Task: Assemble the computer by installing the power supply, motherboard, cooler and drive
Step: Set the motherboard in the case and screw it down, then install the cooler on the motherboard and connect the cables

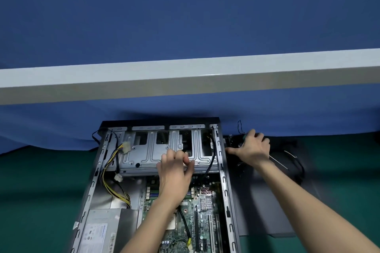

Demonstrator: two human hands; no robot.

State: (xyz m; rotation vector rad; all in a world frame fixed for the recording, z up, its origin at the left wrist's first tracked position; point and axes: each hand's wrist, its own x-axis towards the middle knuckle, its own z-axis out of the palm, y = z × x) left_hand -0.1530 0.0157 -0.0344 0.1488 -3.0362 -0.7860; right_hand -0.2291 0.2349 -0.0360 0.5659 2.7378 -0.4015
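Hands work apart. The left hand [174, 172] sits with curled fingers at the near edge of the drive cage [148, 150]; whether it pinches anything cannot be told. The right hand [250, 147] curls over a black, fan-like part, probably the cooler [234, 141], which lies just outside the case [225, 191] at 2 o'clock. Inside, the power supply [98, 230] sits at 7 o'clock and the motherboard [203, 207] at 5 o'clock. Lifted across one-handed, the cooler could catch its thin lead [239, 124] on the case wall or slip onto the bare board. The loose yellow cables [111, 170] at 9 o'clock might get trapped.
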